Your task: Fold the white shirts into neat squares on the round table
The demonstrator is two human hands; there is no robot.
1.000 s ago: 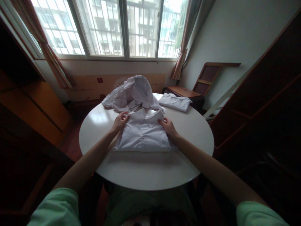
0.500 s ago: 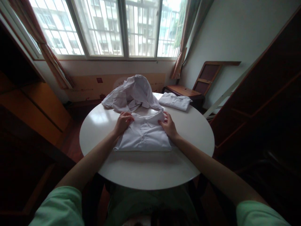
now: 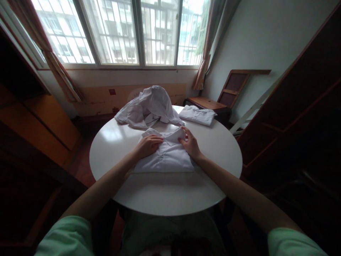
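Observation:
A white button-up shirt point(image 3: 166, 160), folded into a compact rectangle, lies before me with its collar at the far end and its button placket running down the middle. My left hand point(image 3: 149, 145) rests across the left front just below the collar, fingers together and closed on the fabric near the collar point. At the right end of the collar, my right hand point(image 3: 190, 144) pinches the cloth between thumb and fingers. The parts of the shirt under both hands are hidden.
The shirt lies on a round white table point(image 3: 170, 199). A crumpled heap of white cloth point(image 3: 151, 105) sits behind it, with another folded white shirt point(image 3: 199, 114) at the back right. Beyond the table stand a wooden chair point(image 3: 210, 103) and a barred window point(image 3: 119, 32).
My left hand has moved right, from the collar's left corner to the shirt front near the placket. The collar looks spread more clearly. My right hand has stayed at the collar's right end.

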